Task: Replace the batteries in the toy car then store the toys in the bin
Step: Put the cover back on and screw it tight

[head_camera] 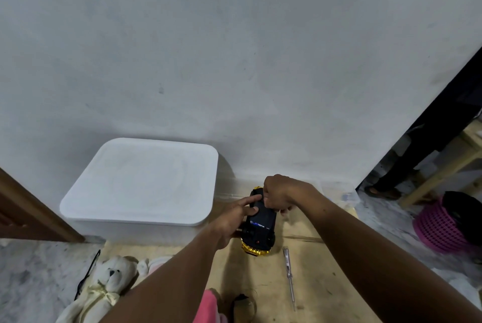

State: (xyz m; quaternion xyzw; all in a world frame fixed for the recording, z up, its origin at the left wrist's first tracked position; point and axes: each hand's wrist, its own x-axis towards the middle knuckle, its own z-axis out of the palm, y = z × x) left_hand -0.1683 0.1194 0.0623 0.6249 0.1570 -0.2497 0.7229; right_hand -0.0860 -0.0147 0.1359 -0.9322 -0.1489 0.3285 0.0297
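Floor by the wall. My left fingers [249,199] gripped the toy car [262,216] by its flank, and my right fingers [269,198] pinched its underside. I judged it light, rigid plastic.

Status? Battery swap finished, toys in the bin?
Done: nothing confirmed; the screwdriver lies beside the toy car. In hand: the car is upside down, left hand gripping its side, right hand curled on its underside; swap state unclear. Left: teddy bear on the floor, white bin lidded.
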